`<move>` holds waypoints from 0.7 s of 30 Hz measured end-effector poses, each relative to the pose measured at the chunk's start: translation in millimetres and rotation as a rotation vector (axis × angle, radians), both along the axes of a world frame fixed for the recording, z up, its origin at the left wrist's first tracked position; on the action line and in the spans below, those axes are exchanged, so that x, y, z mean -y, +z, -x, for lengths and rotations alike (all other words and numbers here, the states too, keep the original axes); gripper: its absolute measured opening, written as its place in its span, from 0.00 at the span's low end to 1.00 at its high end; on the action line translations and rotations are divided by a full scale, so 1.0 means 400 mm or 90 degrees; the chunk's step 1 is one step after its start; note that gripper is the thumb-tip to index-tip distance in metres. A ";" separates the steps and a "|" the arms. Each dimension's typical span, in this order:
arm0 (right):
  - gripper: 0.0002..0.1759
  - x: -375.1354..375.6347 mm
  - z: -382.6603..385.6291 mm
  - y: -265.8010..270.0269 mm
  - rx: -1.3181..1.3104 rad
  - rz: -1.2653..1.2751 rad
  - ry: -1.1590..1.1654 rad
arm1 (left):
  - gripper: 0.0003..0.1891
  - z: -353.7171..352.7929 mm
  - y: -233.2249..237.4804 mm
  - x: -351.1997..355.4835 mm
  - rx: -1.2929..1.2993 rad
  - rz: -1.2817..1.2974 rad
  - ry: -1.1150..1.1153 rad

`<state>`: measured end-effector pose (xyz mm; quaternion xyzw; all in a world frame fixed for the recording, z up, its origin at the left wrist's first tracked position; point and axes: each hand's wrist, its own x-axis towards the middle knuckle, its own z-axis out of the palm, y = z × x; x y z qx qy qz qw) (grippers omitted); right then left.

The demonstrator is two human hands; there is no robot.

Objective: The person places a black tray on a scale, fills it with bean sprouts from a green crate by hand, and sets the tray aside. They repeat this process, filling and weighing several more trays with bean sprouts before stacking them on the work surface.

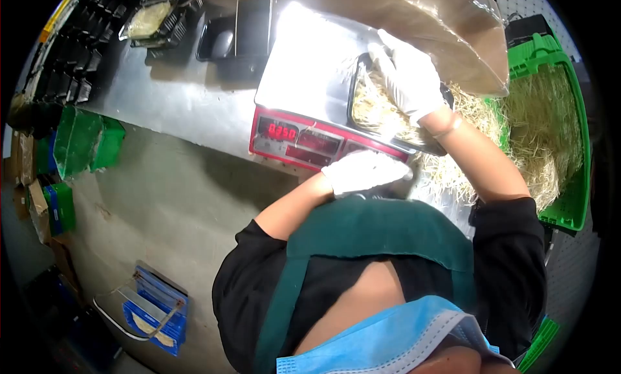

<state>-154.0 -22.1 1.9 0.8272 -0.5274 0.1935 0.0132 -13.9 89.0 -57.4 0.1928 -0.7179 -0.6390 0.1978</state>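
Note:
My right hand (414,76), in a white glove, reaches over a black tray (351,105) heaped with pale bean sprouts (374,109). Its fingers are stretched out and slightly apart along the tray's far side. The tray sits at the right end of a red-fronted weighing scale (255,134), whose lit display (282,131) seems to read 0.350. My left hand (365,172), gloved too, is beside the scale's front edge, just below the tray. Its fingers point right and lie flat; nothing shows in them. The glove on the tray hides part of the sprouts.
Loose bean sprouts (446,176) lie right of the scale, by a green crate (576,199) full of more. A brown plastic-covered box (446,24) stands behind. Stacked black trays (71,66) and a packed tray (149,19) are at far left. A blue basket (174,309) is on the floor.

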 end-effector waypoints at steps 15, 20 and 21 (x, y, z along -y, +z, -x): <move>0.37 -0.164 0.159 0.152 0.565 -0.052 -0.058 | 0.17 -0.004 0.099 0.043 -0.153 -0.542 0.304; 0.32 -0.510 0.546 0.066 0.372 0.110 -0.483 | 0.31 -0.039 0.080 -0.040 0.075 -0.274 0.183; 0.35 -0.582 0.652 0.006 0.379 0.043 -0.625 | 0.29 -0.011 0.071 -0.054 0.068 -0.265 0.188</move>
